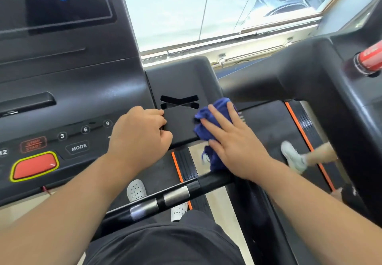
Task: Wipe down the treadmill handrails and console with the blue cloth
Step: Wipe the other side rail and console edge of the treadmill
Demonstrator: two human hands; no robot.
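Note:
The black treadmill console [68, 91] fills the left, with a screen, number buttons and a red stop pad. Its right side arm [182, 124] has an X-shaped cut-out. My left hand [138, 134] grips the inner edge of that side arm, fingers curled over it. My right hand [231, 142] lies flat with straight fingers on the blue cloth [215, 117], pressing it against the arm's right edge. Part of the cloth hangs below the arm. The front handrail [210, 182] with metal pulse sensors runs under my forearms.
A neighbouring treadmill frame [322, 78] stands close on the right, with a red-capped bottle [368, 60] in its holder. Another person's white shoe [293, 157] is on that belt. My own white shoes [136, 190] stand below. A window lies ahead.

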